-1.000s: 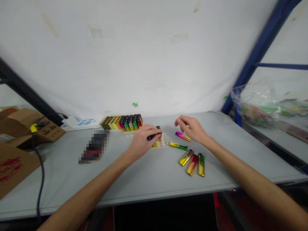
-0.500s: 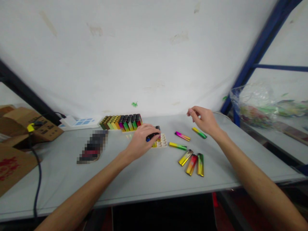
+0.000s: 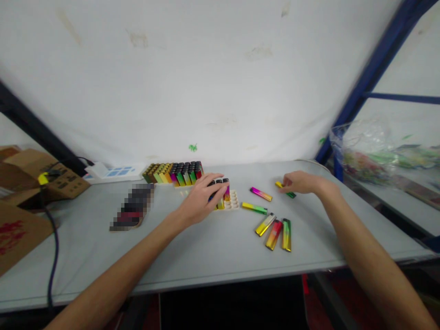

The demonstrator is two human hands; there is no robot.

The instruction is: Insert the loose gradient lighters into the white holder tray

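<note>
My left hand [image 3: 202, 197] curves around several upright lighters [image 3: 226, 190] in a white tray [image 3: 233, 200] with round-ended slots. Its fingers lie behind their black tops and its thumb in front; part of the tray is hidden. At the right, my right hand [image 3: 298, 182] has its fingertips closed down on a yellow-green lighter [image 3: 290, 195] lying on the table. Between the hands lie a pink-yellow lighter [image 3: 261, 194] and a yellow-green lighter [image 3: 254, 208]. Nearer the front edge are a silver-yellow lighter [image 3: 265, 224], a red-yellow lighter [image 3: 274, 235] and a green-yellow lighter [image 3: 286, 235].
Filled blocks of upright lighters [image 3: 187, 174] stand against the wall, left of my left hand. A pixelated dark object [image 3: 132, 207] lies on the grey table [image 3: 192, 261]. Further left are a white power strip [image 3: 120, 172], a cable [image 3: 55, 247] and cardboard boxes [image 3: 24, 229]. A plastic bag [image 3: 367, 151] sits right.
My right hand has come down from above the table onto the yellow-green lighter. My left hand's fingers have spread a little, showing more of the lighter tops in the tray.
</note>
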